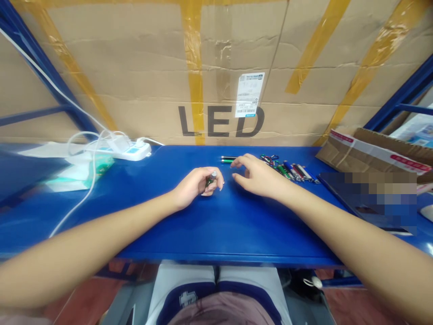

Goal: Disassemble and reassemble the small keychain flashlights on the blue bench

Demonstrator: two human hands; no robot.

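My left hand (199,186) is closed around a small green metal tube with a silver end (211,178), which looks like a keychain flashlight. Most of that tube is hidden by the fingers. To its right, my right hand (254,177) hovers over the table with thumb and fingers apart and nothing visible between them. Just beyond its fingertips lies a similar green and black tube with silver bands (228,160), partly covered by the hand. Behind my right wrist, several small coloured tubes (293,171) with metal clips lie side by side on the blue table (216,230).
A white power strip (135,150) with cables and a white-green packet (81,174) are on the left. At the right stand an open cardboard box (368,151) and a dark flat device (352,198), partly blurred. A large taped carton (149,81) forms the back wall.
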